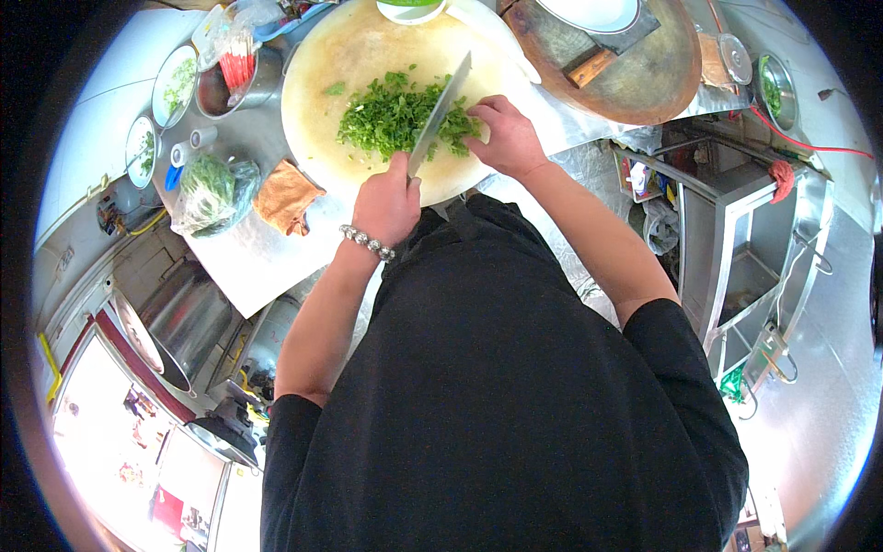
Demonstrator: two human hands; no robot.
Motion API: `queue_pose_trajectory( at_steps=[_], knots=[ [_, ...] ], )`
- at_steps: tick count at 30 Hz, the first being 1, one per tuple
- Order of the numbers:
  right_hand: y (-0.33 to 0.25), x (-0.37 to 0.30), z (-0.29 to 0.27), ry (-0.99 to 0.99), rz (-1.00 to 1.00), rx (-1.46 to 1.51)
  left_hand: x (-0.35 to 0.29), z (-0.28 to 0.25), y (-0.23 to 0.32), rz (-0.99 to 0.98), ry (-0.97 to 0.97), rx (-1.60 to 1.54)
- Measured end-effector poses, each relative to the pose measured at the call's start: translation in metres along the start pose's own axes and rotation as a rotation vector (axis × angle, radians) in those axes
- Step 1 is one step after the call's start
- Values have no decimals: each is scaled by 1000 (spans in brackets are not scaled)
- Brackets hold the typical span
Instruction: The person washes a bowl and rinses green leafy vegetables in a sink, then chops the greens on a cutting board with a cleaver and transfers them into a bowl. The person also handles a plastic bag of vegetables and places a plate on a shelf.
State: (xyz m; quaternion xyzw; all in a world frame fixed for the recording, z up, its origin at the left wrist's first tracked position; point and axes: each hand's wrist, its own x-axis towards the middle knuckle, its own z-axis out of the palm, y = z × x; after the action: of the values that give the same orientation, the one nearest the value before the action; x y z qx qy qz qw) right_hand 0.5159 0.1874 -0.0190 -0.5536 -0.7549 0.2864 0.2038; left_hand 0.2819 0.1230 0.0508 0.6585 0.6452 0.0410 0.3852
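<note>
My left hand (386, 204) is closed around the handle of a kitchen knife (442, 112). Its long blade slants up and to the right across a heap of chopped leafy greens (382, 118). At the right side of the blade, my right hand (510, 138) has its fingers and thumb bent around the edge of the smaller part of the greens. All this lies on a round, pale cutting board (313, 101). A bead bracelet (366, 243) circles my left wrist. The knife handle is mostly hidden by my fingers.
A cleaver (602, 60) and a white bowl (593, 13) rest on a round wooden board (676, 87) at right. Leftward are bagged greens (216, 189), a brown cloth (287, 198), a metal pot (265, 87) and bowls of chopped greens (177, 87). A metal frame (736, 221) stands lower right.
</note>
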Motion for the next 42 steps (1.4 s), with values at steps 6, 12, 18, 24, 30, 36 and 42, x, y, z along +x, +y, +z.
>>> queue_pose_trajectory(
  at_steps=[6,12,18,24,30,36,42],
  knots=[
    [15,-1,8,-60,-158,-99,14,56,-14,-16,50,51],
    [19,-4,8,9,-139,-8,16,33,-13,29,47,-22],
    [22,-6,7,42,-58,-40,9,25,6,-7,-54,59],
    [28,-11,12,25,-82,-6,26,57,-12,45,39,-2],
    [32,-16,-5,117,24,30,12,20,6,38,-58,-29],
    [39,-15,6,68,-117,-68,31,59,-8,68,3,13],
    [38,-20,-3,93,-46,72,18,24,9,84,15,-16]
  ],
)
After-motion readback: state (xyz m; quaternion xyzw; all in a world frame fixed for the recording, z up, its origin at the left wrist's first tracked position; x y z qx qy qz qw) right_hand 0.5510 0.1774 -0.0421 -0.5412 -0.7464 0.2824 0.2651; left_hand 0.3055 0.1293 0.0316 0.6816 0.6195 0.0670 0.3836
